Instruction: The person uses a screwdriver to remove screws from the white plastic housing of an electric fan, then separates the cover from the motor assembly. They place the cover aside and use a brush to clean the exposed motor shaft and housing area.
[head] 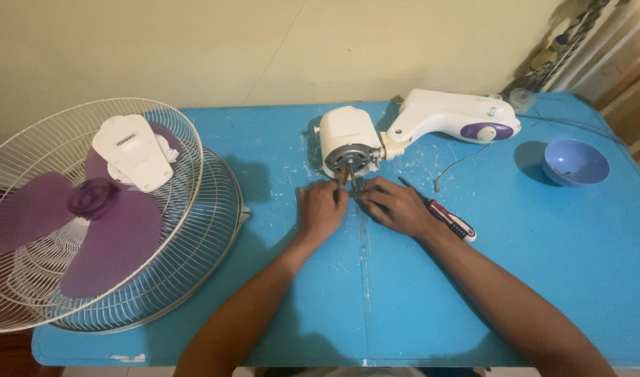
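Both forearms are reaching in from the near edge of the blue table (543, 293) and converging toward its middle, palms down. The left hand (322, 208) is lying with its knuckles up, its fingers curling forward at the base of the motor's shaft (351, 172); its grip is looking closed there, though whether it is actually pinching anything is too small to tell. The right hand (395, 204) is sitting just beside it, fingers bent inward toward the same shaft, and I cannot tell whether that grip is clamping on a part or only touching it. The motor (346, 142), white-cased with a grey metal face, is lying past the hands toward the far edge, joined to a white neck (454, 115) with a purple knob that is stretching toward the far right corner. A screwdriver (445, 218) with a red and black handle is lying under the right wrist. A blue bowl (575, 161) is sitting near the right edge. Wire grilles (194, 209) holding a purple blade (90, 223) and a white cover (133, 150) are overhanging the left edge.
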